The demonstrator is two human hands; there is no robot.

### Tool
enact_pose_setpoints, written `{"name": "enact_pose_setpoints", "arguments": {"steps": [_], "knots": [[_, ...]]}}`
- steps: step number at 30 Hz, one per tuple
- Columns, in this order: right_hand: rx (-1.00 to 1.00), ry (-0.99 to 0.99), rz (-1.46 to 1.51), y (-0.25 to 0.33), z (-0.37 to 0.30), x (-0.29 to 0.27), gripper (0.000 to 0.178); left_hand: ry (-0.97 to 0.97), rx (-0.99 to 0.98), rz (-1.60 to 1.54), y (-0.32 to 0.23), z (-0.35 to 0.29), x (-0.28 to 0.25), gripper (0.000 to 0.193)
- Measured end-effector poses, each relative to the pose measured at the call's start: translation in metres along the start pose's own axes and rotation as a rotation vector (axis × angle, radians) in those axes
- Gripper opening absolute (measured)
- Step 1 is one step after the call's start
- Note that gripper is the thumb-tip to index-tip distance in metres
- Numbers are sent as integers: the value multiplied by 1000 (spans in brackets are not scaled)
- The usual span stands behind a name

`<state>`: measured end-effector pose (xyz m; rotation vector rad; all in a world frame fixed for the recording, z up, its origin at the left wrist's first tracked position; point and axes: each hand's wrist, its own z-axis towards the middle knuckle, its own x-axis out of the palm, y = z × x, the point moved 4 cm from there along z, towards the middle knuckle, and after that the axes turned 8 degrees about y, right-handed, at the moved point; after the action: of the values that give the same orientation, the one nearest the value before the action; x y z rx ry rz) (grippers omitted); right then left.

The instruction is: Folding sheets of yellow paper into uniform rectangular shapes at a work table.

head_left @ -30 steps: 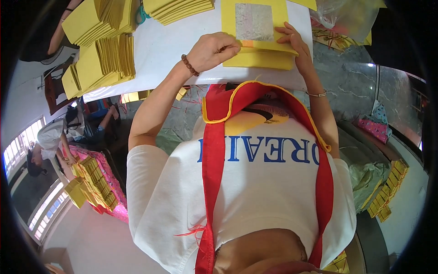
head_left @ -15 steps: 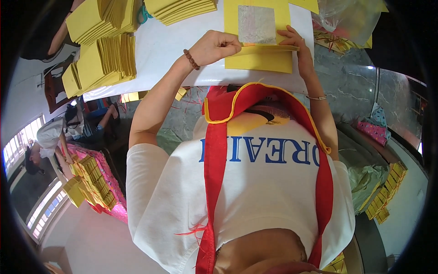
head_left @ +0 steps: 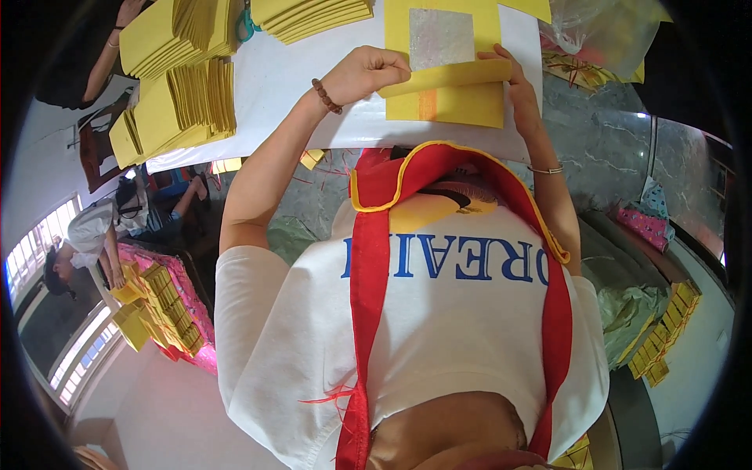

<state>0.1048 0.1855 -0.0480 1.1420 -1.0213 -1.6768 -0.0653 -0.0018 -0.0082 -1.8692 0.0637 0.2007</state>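
On the white-covered table a sheet of yellow paper [head_left: 478, 112] lies with a silver square [head_left: 441, 37] on its far part. A folded or rolled strip of yellow paper [head_left: 454, 76] runs across it, and an orange patch [head_left: 427, 105] shows just below. My left hand [head_left: 366, 74], wearing a beaded bracelet, pinches the strip's left end with thumb and curled fingers. At the opposite end, my right hand [head_left: 518, 88] grips the strip between thumb and fingers, part of them hidden by the paper.
Stacks of folded yellow paper [head_left: 174, 98] crowd the table's left side, with another stack [head_left: 313, 17] farther back. Teal scissors [head_left: 247, 27] lie between them. A clear plastic bag [head_left: 603, 31] sits at the far right. On the left, a person [head_left: 94, 235] handles yellow bundles [head_left: 168, 305].
The strip's left end has shifted left and the strip looks wider and tilted. The orange patch below it has come into view. My left hand has moved slightly away from me.
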Motion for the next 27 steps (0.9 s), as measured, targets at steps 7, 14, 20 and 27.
{"name": "enact_pose_setpoints", "arguments": {"steps": [7,14,20,27], "knots": [[47,-55,-40,-3,-1,-1,28,62,54,147,-15,-13,1,33],[25,-63,-86,-5,-1,2,19,-315,397,918,-17,-12,7,52],[40,-49,-83,19,5,-6,23,-401,461,1072,-9,-5,5,44],[-65,29,-509,54,-14,-7,21,-364,490,1149,-24,-26,24,37]]}}
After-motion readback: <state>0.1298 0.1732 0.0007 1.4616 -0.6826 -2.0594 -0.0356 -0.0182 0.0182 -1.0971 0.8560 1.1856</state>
